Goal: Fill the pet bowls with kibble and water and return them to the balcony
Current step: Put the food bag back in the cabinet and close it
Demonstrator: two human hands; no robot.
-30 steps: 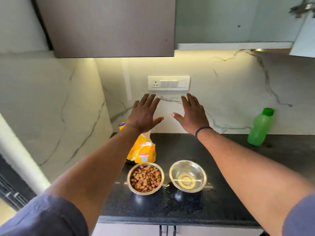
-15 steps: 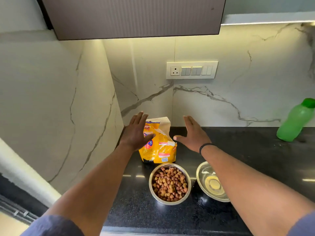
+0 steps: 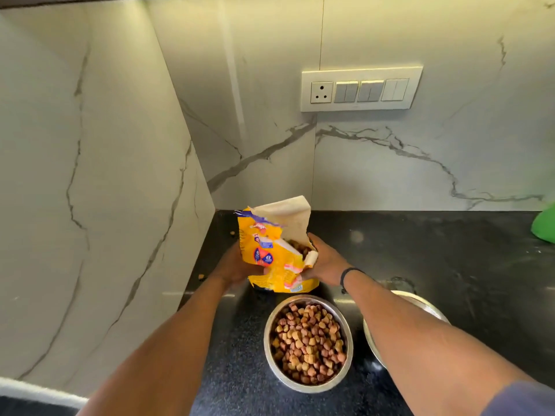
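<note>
Your yellow kibble bag (image 3: 277,259) stands upright at the back of the black bench (image 3: 420,250), top torn open, white inner flap up, kibble visible inside. Just in front of it sits your steel bowl (image 3: 308,385), heaped with brown and tan kibble (image 3: 306,343). Second steel bowl (image 3: 420,301) right beside it, mostly hidden, contents can't tell.

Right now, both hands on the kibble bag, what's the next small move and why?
Probably fold the bag's torn top shut and set it back by the wall. Left hand and right hand grip its sides, its mouth gapes with kibble showing, and the bowl in front already looks full, so more pouring seems unneeded.
</note>
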